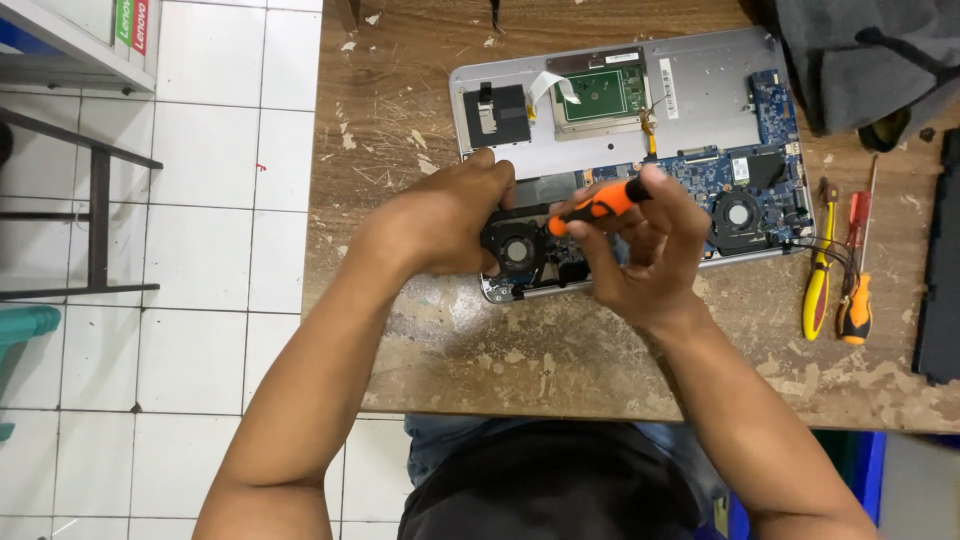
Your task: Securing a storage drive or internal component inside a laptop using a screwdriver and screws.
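An opened silver laptop base (pixel 700 85) lies on the worn wooden table (pixel 470 360), its blue circuit board and two round fans exposed. My right hand (pixel 650 255) grips a screwdriver with an orange and black handle (pixel 600 205), held over the board near the left fan (pixel 518 250). My left hand (pixel 455 215) rests on the laptop's left part, fingers pressed on the black strip beside that fan. The screwdriver's tip is hidden by my hands.
A yellow-handled tool (pixel 818 290) and an orange-handled screwdriver (pixel 855 300) lie right of the laptop. A dark grey cloth (pixel 870 55) sits at the back right, a black slab (pixel 940 270) at the right edge. White tiled floor and a metal frame (pixel 95 210) are left.
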